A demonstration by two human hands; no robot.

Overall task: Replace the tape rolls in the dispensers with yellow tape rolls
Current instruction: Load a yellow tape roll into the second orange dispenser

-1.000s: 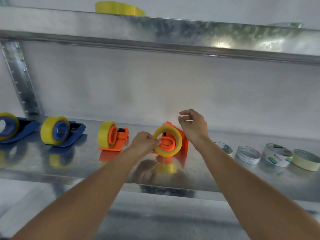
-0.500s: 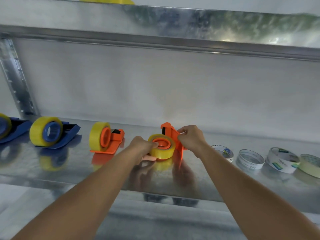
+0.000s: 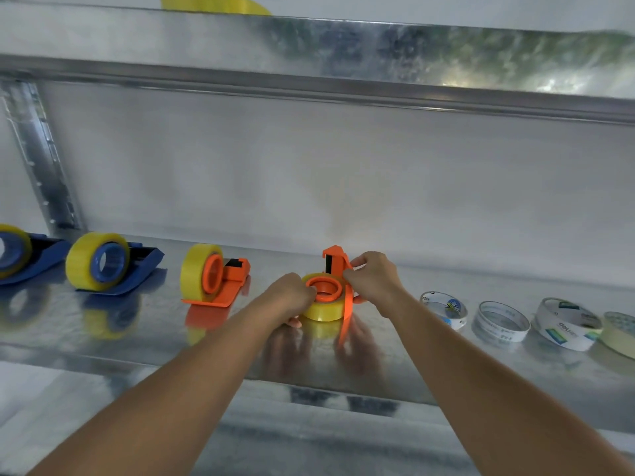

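Your left hand (image 3: 292, 297) curls around the left side of the yellow tape roll (image 3: 324, 309), which lies flat on the metal shelf (image 3: 137, 338) near the middle of its length, about midway between the front edge and the back wall. The roll sits around the orange hub (image 3: 324, 290) of the orange dispenser (image 3: 338, 266), which is turned on its side so its cutter end stands up behind the roll. Your right hand (image 3: 372, 280) grips the dispenser's body just right of the roll, fingers curled over its upper edge.

To the left along the shelf stand a second orange dispenser (image 3: 220, 276) and a blue dispenser (image 3: 113, 264), each upright and loaded with a yellow roll; another blue dispenser (image 3: 20, 255), also carrying yellow tape, is cut off by the left edge.

Toward the shelf's right end, four loose rolls (image 3: 500, 321) lie in a row, three whitish with printed labels and one pale cream. On the upper shelf (image 3: 309, 46), a blurred yellow shape (image 3: 213, 3) shows near its left part.
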